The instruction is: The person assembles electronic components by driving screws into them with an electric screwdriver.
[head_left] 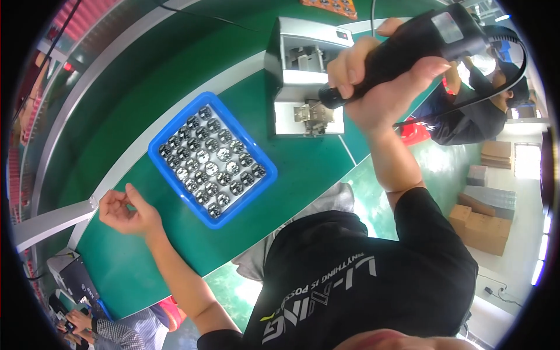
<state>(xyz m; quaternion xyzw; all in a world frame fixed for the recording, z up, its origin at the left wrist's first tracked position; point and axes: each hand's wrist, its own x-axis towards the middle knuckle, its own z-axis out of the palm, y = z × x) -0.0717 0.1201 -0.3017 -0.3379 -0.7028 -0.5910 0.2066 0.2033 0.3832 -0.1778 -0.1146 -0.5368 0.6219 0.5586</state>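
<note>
My right hand (380, 100) is up at the far right, fingers curled round a black handheld tool (411, 46) and pressed against its body, with the thumb lying out along the near side. The tool slants, its narrow end pointing left and toward me, and a black cable (523, 55) loops away from its thicker right end. In view that narrow end sits close to the metal fixture (315, 118) at the near end of a silver and white machine (297, 87); whether the two touch, I cannot tell. My left hand (129, 213) is over at the left, near the edge of the green table (315, 157), its fingers loosely bent, the thumb standing apart, pinching nothing that I can see. Between my hands, left of the machine, a blue tray (244, 198) rests at an angle on the tabletop, with many round parts (223, 154), dark and shiny, set in rows on its pale lining. At the far edge lies an orange tray (331, 7) with more round pieces. One co-worker (469, 119) in dark clothes is off to the right, and a checked sleeve (119, 333) shows at the near left.
</note>
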